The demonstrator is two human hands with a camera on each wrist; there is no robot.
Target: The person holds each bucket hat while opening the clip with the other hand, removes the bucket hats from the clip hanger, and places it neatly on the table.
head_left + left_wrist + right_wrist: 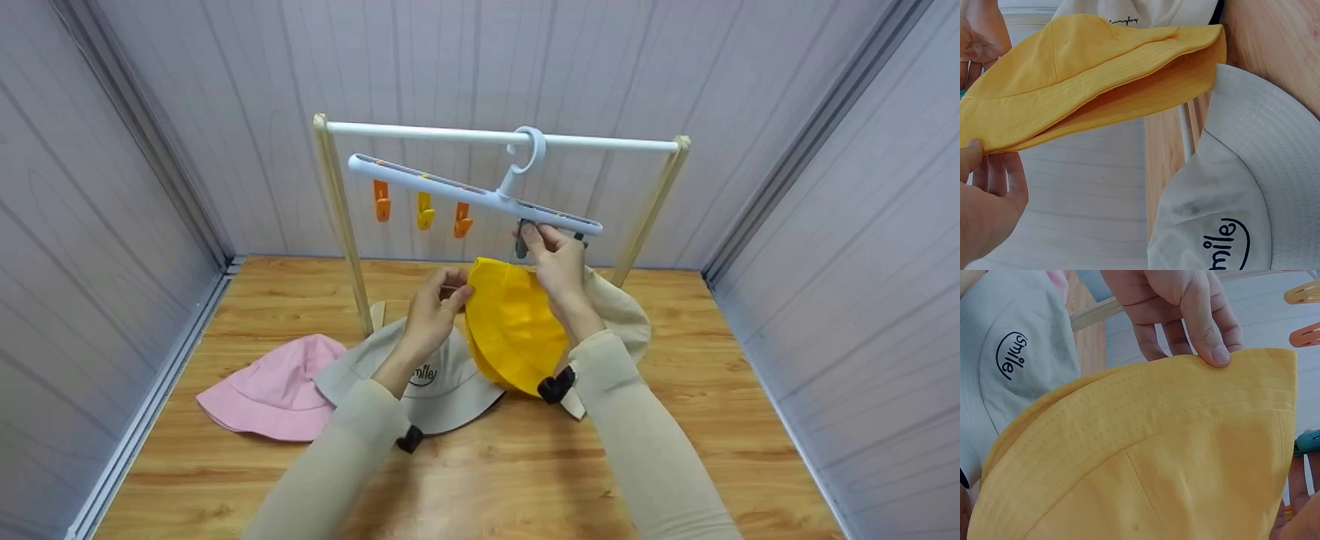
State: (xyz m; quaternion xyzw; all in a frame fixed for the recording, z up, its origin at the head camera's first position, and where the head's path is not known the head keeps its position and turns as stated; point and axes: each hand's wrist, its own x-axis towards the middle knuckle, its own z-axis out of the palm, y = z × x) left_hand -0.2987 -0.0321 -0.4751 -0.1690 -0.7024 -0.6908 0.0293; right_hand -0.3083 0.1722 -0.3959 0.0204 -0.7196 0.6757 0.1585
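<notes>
1. Far left, the pink hat (274,394) lies on the table (675,442), touching the grey hat.
2. The rack (420,133) stands behind, its white rod bearing the hanger (491,199), which tilts with its left end higher.
3. The grey hat (450,412), marked with dark lettering, lies below the left hand.
4. From the hanger's left half hang an orange clip (382,204), a yellow clip (425,214) and another orange one.
5. The left hand (433,311) pinches the yellow hat's brim between thumb and fingers.
6. The yellow hat (517,319) is held up below the hanger, brim toward the left hand.
7. The right hand (561,271) pinches the green clip (521,244) at the hat's edge; whether the clip bites the cloth I cannot tell.
8. Rightmost, the cream hat (624,311) shows partly behind the right arm.
</notes>
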